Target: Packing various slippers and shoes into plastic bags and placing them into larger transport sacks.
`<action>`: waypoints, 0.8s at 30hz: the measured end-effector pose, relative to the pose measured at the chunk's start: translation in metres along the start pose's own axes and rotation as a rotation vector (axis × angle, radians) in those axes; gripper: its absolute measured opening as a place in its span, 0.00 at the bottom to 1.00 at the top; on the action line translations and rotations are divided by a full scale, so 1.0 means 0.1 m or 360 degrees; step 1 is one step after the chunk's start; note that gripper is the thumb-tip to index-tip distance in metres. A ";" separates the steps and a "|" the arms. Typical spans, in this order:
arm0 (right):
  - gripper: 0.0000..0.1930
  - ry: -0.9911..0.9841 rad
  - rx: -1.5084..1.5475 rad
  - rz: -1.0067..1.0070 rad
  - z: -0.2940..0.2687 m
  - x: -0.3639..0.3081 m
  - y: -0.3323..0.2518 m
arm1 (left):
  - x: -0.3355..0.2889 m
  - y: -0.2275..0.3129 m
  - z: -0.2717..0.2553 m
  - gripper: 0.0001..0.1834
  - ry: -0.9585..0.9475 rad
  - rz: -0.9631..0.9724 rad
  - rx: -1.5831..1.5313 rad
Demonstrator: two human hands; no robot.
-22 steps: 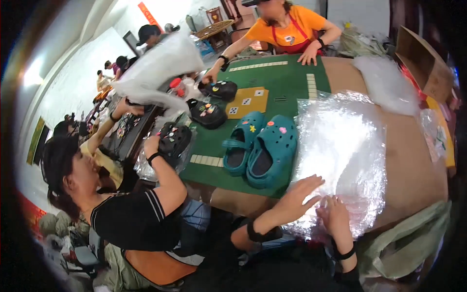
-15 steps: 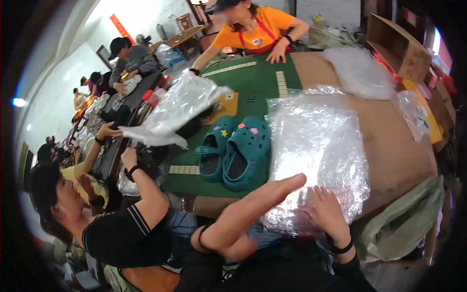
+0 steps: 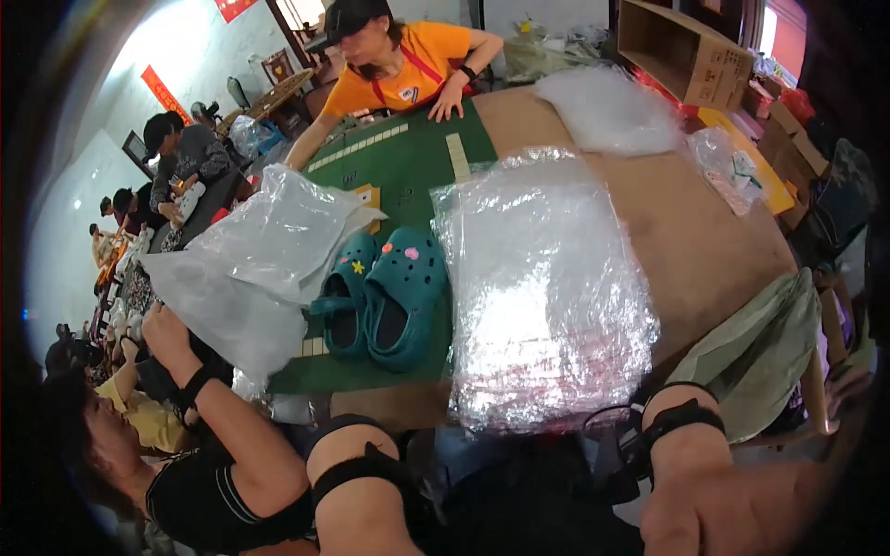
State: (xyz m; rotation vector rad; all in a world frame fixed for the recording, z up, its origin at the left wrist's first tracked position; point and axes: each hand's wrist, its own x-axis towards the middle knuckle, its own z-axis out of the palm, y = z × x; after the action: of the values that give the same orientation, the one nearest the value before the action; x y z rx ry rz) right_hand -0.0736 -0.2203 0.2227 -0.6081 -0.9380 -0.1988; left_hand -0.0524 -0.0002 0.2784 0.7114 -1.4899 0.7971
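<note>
Both my hands are raised close to the camera at the lower edge. My left hand [image 3: 366,528] is mostly cut off below its black wristband, its fingers out of sight. My right hand [image 3: 718,514], large at the lower right, is bent back from the wrist; its fingers run past the edge, and I see nothing held. Beyond them a stack of clear plastic bags [image 3: 547,269] lies flat on the table, touched by neither hand. Left of it stands a pair of teal clogs [image 3: 403,296] with small flower charms, on a green mat [image 3: 413,157].
At the left a co-worker's hand [image 3: 169,338] is beside a loose plastic bag [image 3: 264,246]. Across the table a person in an orange shirt [image 3: 408,69] leans on it. Crumpled plastic [image 3: 612,107], a cardboard box [image 3: 686,56] and a green sheet [image 3: 760,343] are at the right.
Both my hands have drawn back from the bag stack toward the camera. The view has shifted, so the table appears farther left. The co-worker's loose bag has come lower, beside the clogs.
</note>
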 end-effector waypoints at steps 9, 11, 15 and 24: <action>0.18 -0.0061 0.0057 -0.0678 -0.10 0.20 0.06 | 0.24 -0.10 0.17 0.30 -0.0164 0.0553 0.0449; 0.18 -0.0061 0.0044 -0.0809 -0.14 0.20 0.01 | 0.26 -0.15 0.19 0.30 -0.0164 0.0673 0.0531; 0.16 -0.0029 0.0054 -0.1029 -0.14 0.36 0.10 | 0.23 -0.16 0.19 0.29 -0.0163 0.0868 0.0744; 0.11 -0.0169 -0.0990 0.0541 -0.40 0.50 0.40 | -1.09 -0.14 -0.88 0.38 -0.0401 -0.1089 0.3062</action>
State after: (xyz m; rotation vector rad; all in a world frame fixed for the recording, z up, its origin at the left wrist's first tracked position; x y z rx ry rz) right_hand 0.0002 -0.2057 0.2296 -1.3509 -0.8554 -0.1520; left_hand 0.0173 0.0614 0.1725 2.5638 -0.0958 1.4473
